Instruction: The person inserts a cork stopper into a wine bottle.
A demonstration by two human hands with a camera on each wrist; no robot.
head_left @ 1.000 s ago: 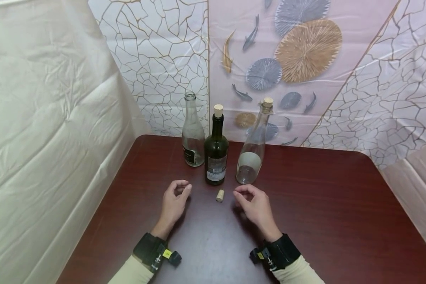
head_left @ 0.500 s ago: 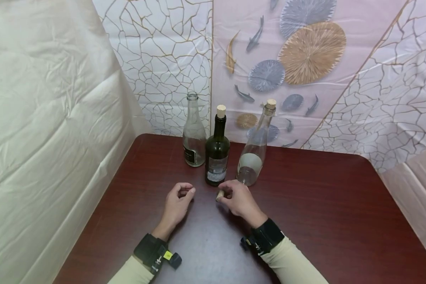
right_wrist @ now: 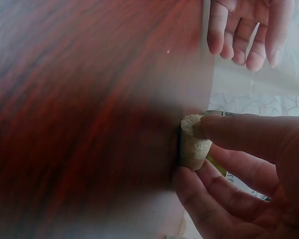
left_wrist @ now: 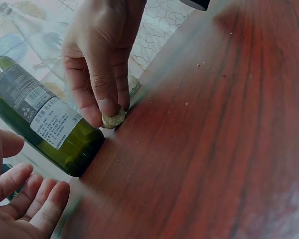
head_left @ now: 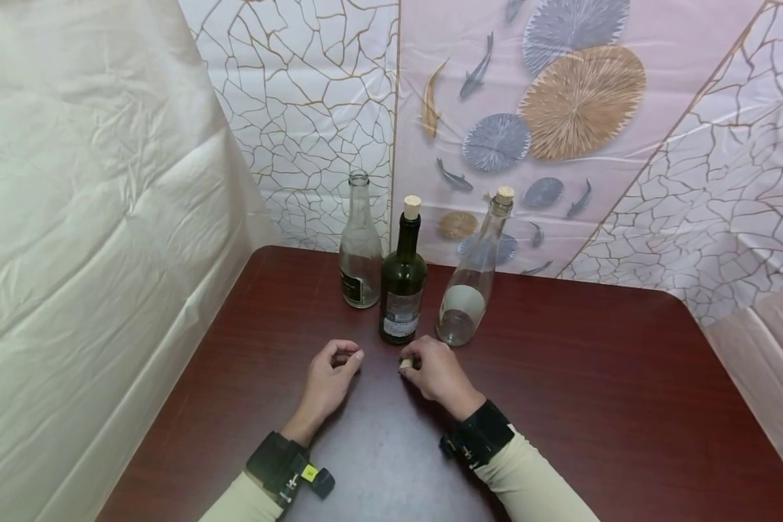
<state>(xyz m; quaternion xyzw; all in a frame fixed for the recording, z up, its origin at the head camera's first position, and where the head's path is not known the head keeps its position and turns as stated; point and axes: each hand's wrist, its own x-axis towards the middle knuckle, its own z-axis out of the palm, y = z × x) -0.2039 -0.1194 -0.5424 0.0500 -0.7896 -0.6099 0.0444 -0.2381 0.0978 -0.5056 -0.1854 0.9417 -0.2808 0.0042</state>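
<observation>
And there it is: the loose cork (right_wrist: 194,144) is in the grip of the right hand (head_left: 438,373), pinched between thumb and fingers, low at the near side of the dark green bottle (head_left: 402,297). A second ago it lay on the counter (head_left: 594,399) with nothing touching it; now the right hand has come across and closed on it, so the piece looks secured, as I judge it, rather than merely reached for. Whether it has left the surface yet, I can't tell. Over on the other side, the left hand (head_left: 328,377) has hardly shifted, its fingers loosely curved with a gap to the thumb, nothing in them. Outward we go: the green bottle stands upright just beyond the right hand, a pale stopper (head_left: 412,207) in its mouth. Beside it, to the right, the stoppered clear bottle (head_left: 473,290) has its own cork plug (head_left: 505,195) in. Back and to the left is the uncorked bottle (head_left: 361,254), mouth bare, and the green one stands close in front, partly in the way of a straight line from the right hand to it. Behind them all hangs a patterned cloth (head_left: 313,109), with a cream sheet (head_left: 104,217) off to the left.
</observation>
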